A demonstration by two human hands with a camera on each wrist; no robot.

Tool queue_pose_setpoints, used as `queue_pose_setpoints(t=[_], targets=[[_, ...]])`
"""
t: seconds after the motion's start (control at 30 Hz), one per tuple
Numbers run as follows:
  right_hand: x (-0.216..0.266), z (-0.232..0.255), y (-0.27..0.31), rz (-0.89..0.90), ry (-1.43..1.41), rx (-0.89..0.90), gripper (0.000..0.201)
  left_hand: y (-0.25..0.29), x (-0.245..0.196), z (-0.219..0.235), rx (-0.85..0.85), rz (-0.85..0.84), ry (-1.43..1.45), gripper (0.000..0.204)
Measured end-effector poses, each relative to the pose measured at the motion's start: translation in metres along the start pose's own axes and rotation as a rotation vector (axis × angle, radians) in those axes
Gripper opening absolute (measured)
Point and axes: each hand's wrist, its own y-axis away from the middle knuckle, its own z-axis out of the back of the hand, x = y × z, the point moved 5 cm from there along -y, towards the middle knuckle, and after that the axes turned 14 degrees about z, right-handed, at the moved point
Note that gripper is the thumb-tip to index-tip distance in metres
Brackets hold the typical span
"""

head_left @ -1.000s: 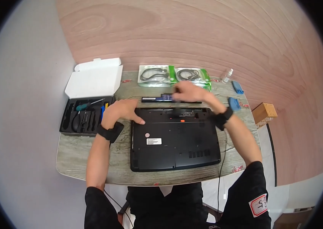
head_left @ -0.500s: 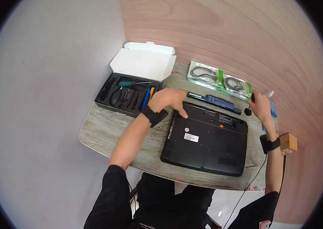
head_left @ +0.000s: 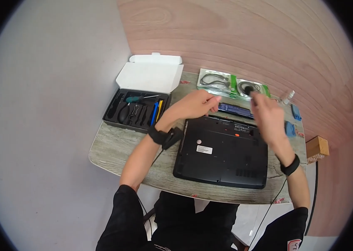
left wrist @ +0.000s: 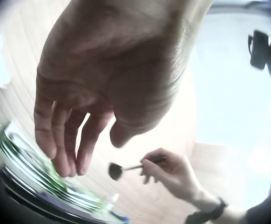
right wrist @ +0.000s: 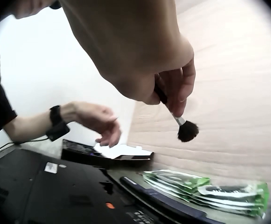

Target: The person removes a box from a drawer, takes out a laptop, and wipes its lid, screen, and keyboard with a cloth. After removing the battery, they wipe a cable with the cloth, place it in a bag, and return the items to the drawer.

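Observation:
A black laptop (head_left: 220, 154) lies bottom up on the table, its battery bay empty. The long black battery (head_left: 237, 110) lies just behind it. My left hand (head_left: 210, 106) hovers over the battery's left end with fingers loosely extended and holds nothing; the left wrist view shows the left hand's fingers (left wrist: 65, 149) hanging free. My right hand (head_left: 256, 98) is raised above the battery's right part and pinches a small brush (right wrist: 187, 130), whose black head (head_left: 248, 89) points away from me. In the right wrist view the laptop (right wrist: 37, 186) and the battery (right wrist: 172, 205) lie below the brush.
An open tool kit box (head_left: 137, 112) with a white lid stands at the table's left. Two bagged cables (head_left: 215, 80) lie at the back. A small spray bottle (head_left: 287, 97), two blue pieces (head_left: 290, 129) and a wooden block (head_left: 317, 148) are at the right.
My right hand went to the table's right end, came back holding the brush, and is now above the battery. My left hand left the laptop's corner for the battery's left end.

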Motion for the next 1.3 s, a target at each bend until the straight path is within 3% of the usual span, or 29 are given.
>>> queue_pose_setpoints(t=[0.1,0.17,0.27,0.37,0.43,0.5,0.57,0.7,0.83,1.3], targets=[[0.050,0.003,-0.008,0.221,0.084,0.033,0.030,0.008,-0.024,-0.019,0.206,0.034,0.448,0.059],[0.070,0.003,-0.011,0.265,0.100,0.005,0.036,0.012,-0.026,-0.024,0.302,0.104,0.708,0.052],[0.080,-0.005,-0.011,0.327,0.057,-0.008,0.044,0.014,-0.019,-0.022,0.271,0.135,0.706,0.039],[0.077,-0.005,-0.007,0.331,-0.115,-0.017,0.052,0.027,-0.004,-0.007,0.065,0.205,0.731,0.034],[0.069,0.004,0.001,0.329,-0.187,-0.063,0.053,0.037,0.017,0.026,-0.244,0.178,0.273,0.039],[0.050,0.003,0.018,0.176,-0.285,0.089,0.037,0.051,0.046,0.067,-0.519,0.125,-0.248,0.041],[0.030,-0.003,0.043,0.118,-0.257,0.146,0.028,0.071,0.076,0.096,-0.610,0.258,-0.514,0.041],[0.013,-0.016,0.083,0.057,-0.275,0.301,0.022,0.098,0.133,0.114,-0.564,0.384,-0.672,0.040],[0.010,-0.027,0.101,0.090,-0.256,0.285,0.018,0.102,0.141,0.104,-0.513,0.430,-0.709,0.040],[0.000,-0.036,0.124,0.048,-0.258,0.338,0.019,0.089,0.142,0.078,-0.642,0.216,-0.994,0.048]])
